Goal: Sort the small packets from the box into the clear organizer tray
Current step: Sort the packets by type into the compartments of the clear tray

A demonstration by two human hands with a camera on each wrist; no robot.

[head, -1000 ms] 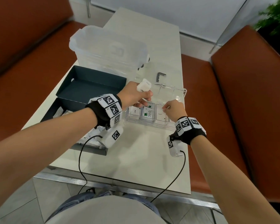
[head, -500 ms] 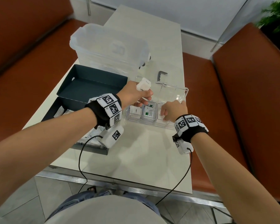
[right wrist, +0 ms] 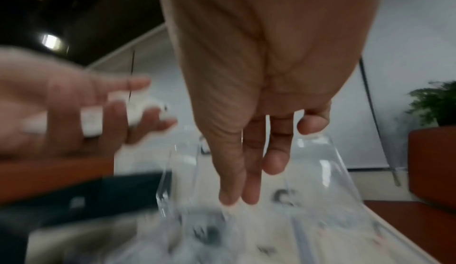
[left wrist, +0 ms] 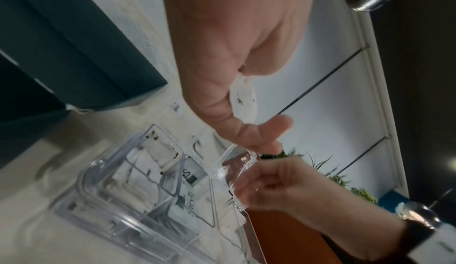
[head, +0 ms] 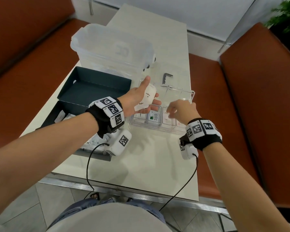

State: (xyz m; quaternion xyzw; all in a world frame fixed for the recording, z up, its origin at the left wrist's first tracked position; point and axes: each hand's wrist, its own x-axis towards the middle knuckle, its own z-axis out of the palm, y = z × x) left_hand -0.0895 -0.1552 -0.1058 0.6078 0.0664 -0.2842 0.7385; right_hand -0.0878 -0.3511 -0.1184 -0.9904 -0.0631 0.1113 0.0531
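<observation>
Left hand holds a small stack of white sugar and pepper packets in its palm above the clear organizer tray; the right hand hovers empty over a middle compartment, fingers loosely extended. The packets look light, thin and floppy, so pinching one by an edge seems best. The right wrist view is blurred, and the left arm hides most of the dark box.
</observation>
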